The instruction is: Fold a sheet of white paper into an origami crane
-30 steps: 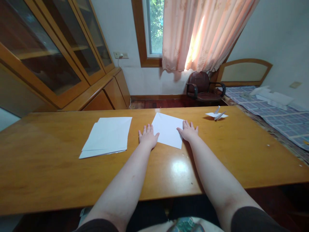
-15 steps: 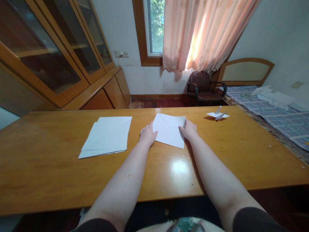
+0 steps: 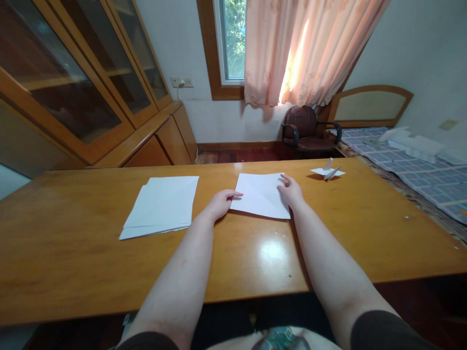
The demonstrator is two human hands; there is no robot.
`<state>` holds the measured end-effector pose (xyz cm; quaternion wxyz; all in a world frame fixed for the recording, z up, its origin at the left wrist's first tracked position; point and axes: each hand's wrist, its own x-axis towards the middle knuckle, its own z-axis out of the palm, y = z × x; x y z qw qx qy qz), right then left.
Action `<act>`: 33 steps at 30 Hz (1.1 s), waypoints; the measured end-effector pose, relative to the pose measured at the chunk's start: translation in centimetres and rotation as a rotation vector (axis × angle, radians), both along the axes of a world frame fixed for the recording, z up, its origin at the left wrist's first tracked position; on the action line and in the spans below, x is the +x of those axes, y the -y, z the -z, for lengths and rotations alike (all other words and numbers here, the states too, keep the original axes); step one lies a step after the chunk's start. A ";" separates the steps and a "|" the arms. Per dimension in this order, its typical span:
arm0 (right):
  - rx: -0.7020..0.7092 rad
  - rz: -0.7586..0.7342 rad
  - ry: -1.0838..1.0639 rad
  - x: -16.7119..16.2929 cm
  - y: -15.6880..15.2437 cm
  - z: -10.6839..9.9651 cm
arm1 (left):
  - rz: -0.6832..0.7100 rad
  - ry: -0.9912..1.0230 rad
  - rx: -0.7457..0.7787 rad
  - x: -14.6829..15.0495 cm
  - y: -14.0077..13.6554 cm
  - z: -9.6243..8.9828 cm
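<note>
A white square sheet of paper with faint creases lies at the middle of the wooden table, its near edge slightly raised. At its left edge, my left hand pinches the paper, with a finger stretched over the top. My right hand grips the right edge near the far corner, thumb and fingers closed on it. To the left sits a stack of white paper sheets, somewhat unevenly piled. A folded paper crane with spread wings stands near the far right of the table.
The wooden table spans the view. Behind it are a brown armchair, a glass-doored cabinet at the left and a bed with a checked cover at the right. Tiny white scraps lie near the table's right edge.
The sheet has turned and shifted a little to the right, so its far edge now lies nearly level. My left hand has changed its hold on the left edge; my right hand moved slightly right.
</note>
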<state>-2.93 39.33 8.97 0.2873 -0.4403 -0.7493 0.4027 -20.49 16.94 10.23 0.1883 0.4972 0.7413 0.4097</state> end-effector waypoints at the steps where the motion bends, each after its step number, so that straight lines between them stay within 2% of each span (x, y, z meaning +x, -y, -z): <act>1: -0.024 -0.006 -0.010 0.0 -0.1 0.0 | 0.037 -0.018 0.000 -0.1 0.0 0.1; 4: -0.078 -0.019 -0.032 -0.1 -0.4 0.3 | 0.094 -0.126 -0.050 -0.3 0.0 0.3; 7: -0.203 -0.025 -0.106 -0.3 -0.5 0.8 | 0.067 -0.242 -0.090 -0.4 -0.1 0.3; 10: -0.284 -0.004 -0.198 -0.5 -0.5 0.9 | 0.042 -0.206 -0.069 -0.3 -0.1 0.0; 13: -0.241 -0.008 -0.328 -0.5 -0.3 0.5 | -0.087 -0.102 -0.069 -0.2 0.0 -0.3; 15: -0.226 -0.097 -0.422 -0.4 -0.1 0.2 | -0.180 -0.086 -0.057 -0.4 0.0 -0.3; 18: -0.282 -0.242 -0.484 -0.3 0.2 0.1 | -0.256 -0.035 0.030 -0.8 -0.2 0.1; 23: -0.197 -0.281 -0.432 -0.5 0.3 0.5 | -0.317 0.335 0.271 -1.1 -0.9 1.2; 25: -0.161 -0.301 -0.390 -0.6 0.5 0.4 | -0.341 0.447 0.322 -1.1 -1.2 1.4; 29: -0.049 -0.323 -0.123 -0.4 1.1 0.0 | -0.462 0.479 0.311 -1.2 -1.5 1.7; 33: 0.124 -0.332 0.153 -0.2 1.7 -0.8 | -0.612 0.419 0.212 -1.4 -1.6 2.0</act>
